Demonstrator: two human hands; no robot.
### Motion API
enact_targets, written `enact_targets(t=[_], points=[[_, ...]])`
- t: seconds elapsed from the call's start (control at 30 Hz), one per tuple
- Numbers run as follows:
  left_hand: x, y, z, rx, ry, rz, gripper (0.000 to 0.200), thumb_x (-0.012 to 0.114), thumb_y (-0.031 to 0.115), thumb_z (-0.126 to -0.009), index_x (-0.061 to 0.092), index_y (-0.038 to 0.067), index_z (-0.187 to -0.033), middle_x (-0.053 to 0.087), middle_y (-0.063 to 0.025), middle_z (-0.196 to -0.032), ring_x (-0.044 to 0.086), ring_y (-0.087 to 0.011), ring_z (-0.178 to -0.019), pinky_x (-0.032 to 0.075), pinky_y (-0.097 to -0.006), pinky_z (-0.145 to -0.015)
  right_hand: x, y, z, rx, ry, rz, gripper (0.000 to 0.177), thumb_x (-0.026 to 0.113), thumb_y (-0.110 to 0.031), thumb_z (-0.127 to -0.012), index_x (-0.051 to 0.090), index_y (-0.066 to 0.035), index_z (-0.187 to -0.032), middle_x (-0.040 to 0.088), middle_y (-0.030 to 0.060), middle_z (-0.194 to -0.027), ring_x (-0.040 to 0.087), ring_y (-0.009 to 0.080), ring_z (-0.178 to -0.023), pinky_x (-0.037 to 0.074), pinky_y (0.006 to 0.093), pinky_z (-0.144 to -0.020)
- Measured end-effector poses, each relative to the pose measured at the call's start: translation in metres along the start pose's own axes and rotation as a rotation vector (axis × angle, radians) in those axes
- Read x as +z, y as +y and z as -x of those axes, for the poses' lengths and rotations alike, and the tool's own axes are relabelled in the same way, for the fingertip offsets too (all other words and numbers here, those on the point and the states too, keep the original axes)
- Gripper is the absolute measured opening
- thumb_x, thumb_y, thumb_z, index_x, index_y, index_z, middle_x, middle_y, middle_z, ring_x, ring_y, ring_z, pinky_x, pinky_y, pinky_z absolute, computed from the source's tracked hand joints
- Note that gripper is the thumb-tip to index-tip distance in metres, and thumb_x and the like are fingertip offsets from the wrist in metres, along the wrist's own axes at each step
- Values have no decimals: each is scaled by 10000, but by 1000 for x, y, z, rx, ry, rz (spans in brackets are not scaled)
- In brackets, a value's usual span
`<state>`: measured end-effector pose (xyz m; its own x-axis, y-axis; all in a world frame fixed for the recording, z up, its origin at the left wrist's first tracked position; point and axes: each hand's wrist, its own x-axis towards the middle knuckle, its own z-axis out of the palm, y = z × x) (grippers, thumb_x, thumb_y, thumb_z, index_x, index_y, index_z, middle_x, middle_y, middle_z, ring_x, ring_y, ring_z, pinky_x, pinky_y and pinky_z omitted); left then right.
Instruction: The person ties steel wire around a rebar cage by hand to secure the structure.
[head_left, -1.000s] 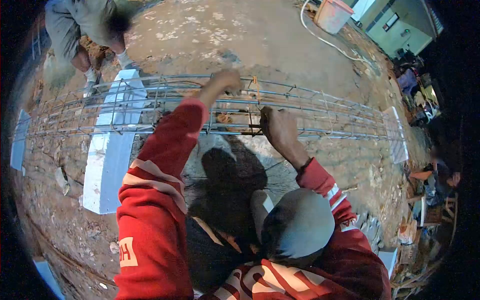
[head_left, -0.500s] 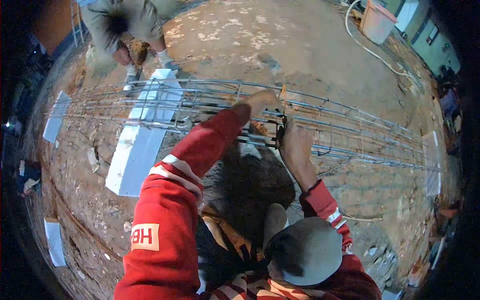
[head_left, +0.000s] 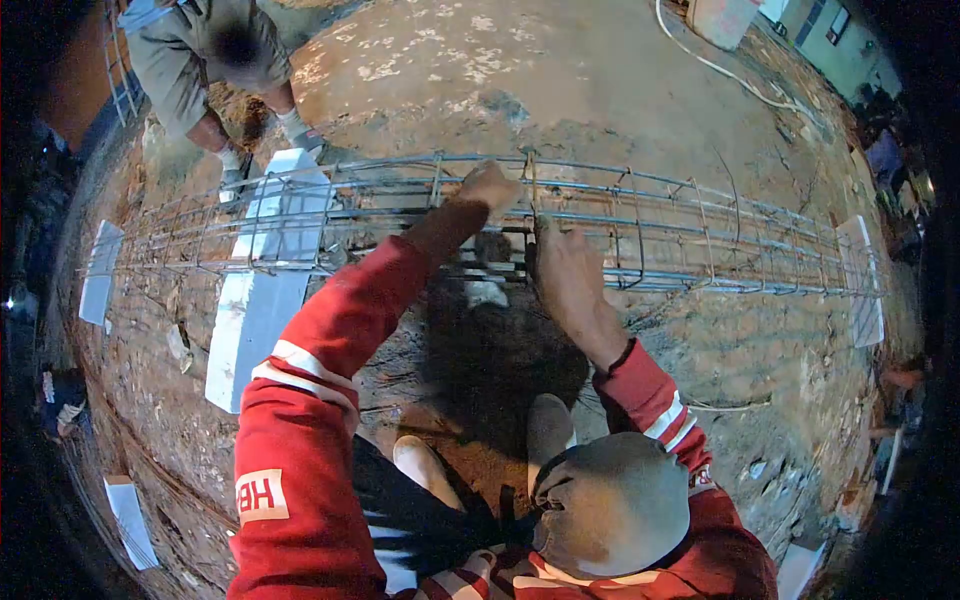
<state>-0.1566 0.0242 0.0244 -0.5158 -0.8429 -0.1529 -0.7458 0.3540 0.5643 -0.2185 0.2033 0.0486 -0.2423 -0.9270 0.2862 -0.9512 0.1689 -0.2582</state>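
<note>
A long rebar cage of straight bars and square stirrups stretches across the view in front of me. My left hand is closed in a fist at the cage's far upper bars, just left of a stirrup. Closer to me, my right hand has its fingers curled at the near side of that same stirrup. Whatever either hand grips is hidden by the fingers. Under the cage on the left lies a long white block, and the far ends rest over smaller white blocks.
A person in shorts stands beyond the cage at the upper left. A pale hose runs from a bucket at the upper right. Another white block lies lower left on the rough dirt ground.
The whole view has shifted, so the cage and both hands appear further left. My left hand's fingers have drawn into a fist. My right hand stays by the same stirrup.
</note>
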Motion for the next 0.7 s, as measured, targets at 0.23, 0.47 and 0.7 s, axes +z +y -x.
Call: enact_targets(t=[0.23,0.47,0.7], points=[[1,-13,-18,40,-239,838,607,571,384,-835,516,-101,-1195,616,-283,-1154,573,-401,-1144,459,-455,-973,4,-8,-2,-77,24,13,148,539,-56,-810,594,32,-917,638,234,-748,657,382,-679,518,487,-574],[-16,1,-17,421,270,-231,569,525,427,-856,586,-75,-1115,665,-286,-993,654,-437,-918,526,-476,-836,-4,-15,-5,-79,12,82,168,551,-66,-804,592,10,-948,654,205,-858,666,358,-746,525,451,-589],[-5,-23,-28,405,-220,-164,445,583,353,-784,654,-86,-805,669,-234,-778,646,-353,-730,501,-444,-689,21,19,11,-239,117,36,242,551,-46,-797,545,-4,-1034,654,190,-926,658,386,-744,517,471,-609]])
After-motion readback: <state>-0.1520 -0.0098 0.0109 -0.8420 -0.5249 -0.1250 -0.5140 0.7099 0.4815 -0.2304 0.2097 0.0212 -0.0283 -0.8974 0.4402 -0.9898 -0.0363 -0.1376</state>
